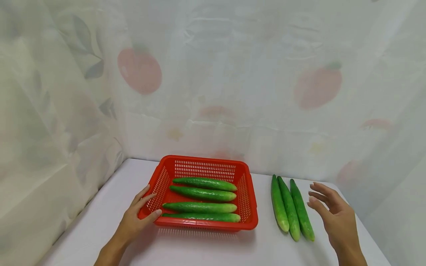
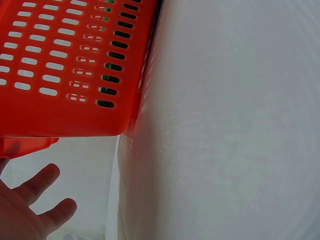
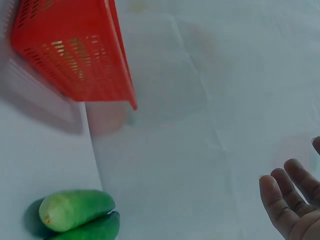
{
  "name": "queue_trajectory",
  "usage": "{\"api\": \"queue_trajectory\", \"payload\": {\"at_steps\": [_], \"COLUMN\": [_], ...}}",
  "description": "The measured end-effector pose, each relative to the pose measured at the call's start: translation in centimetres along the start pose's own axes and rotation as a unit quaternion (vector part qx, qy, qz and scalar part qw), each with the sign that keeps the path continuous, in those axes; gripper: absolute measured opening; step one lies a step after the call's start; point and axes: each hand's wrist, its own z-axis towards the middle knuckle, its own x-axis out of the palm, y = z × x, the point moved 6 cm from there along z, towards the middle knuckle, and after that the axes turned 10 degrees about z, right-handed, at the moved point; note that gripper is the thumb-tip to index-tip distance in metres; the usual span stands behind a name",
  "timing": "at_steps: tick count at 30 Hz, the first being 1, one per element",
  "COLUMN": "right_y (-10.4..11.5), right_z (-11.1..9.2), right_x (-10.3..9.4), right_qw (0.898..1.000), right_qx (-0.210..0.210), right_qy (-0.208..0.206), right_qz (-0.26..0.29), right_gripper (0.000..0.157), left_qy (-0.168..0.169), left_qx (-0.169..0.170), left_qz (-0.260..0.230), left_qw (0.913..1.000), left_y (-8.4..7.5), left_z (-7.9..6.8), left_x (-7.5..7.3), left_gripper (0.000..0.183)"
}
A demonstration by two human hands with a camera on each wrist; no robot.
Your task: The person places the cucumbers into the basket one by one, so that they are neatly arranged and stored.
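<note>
A red plastic basket [image 1: 253, 201] with slotted walls stands on the white table. Several green cucumbers [image 1: 203, 194] lie side by side inside it, roughly parallel to its long sides. At the basket's left front corner is my left hand [image 1: 134, 218], its fingers spread by the rim; whether they touch it I cannot tell. Three more cucumbers [image 1: 290, 208] lie close together on the table right of the basket. My right hand [image 1: 339, 214] hovers just right of these, fingers loosely bent and holding nothing. The right wrist view shows its fingers [image 3: 272, 195] apart from the cucumbers [image 3: 77, 207].
The white tabletop [image 1: 196, 251] extends in front of the basket and to its sides. A pale curtain [image 1: 226, 74] with faded fruit prints hangs behind the table, and another curtain [image 1: 50, 111] with leaf prints borders the left side.
</note>
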Motion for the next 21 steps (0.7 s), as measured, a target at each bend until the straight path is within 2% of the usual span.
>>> {"api": "queue_trajectory", "payload": {"at_steps": [5, 12, 18, 21], "right_y": [-1.2, -3.9, -6.1, -7.2], "right_z": [-0.5, -1.3, -2.0, -2.3], "right_x": [-1.3, -3.4, -4.9, -5.5], "right_qw": [0.999, 0.990, 0.981, 0.978], "right_qx": [0.008, 0.057, 0.083, 0.095], "right_qy": [-0.038, -0.103, -0.124, -0.126], "right_qz": [0.006, -0.080, -0.128, -0.135], "right_gripper": [0.043, 0.046, 0.048, 0.049], "left_qy": [-0.001, 0.000, 0.000, -0.001], "left_qx": [0.002, -0.001, 0.000, 0.001], "left_qz": [-0.003, -0.003, -0.002, 0.001], "left_qw": [1.0000, 1.0000, 1.0000, 1.0000], "left_y": [0.0, 0.0, 0.0, 0.1], "left_z": [0.0, 0.0, 0.0, 0.0], "left_x": [0.0, 0.0, 0.0, 0.0], "left_gripper": [0.053, 0.054, 0.054, 0.054]}}
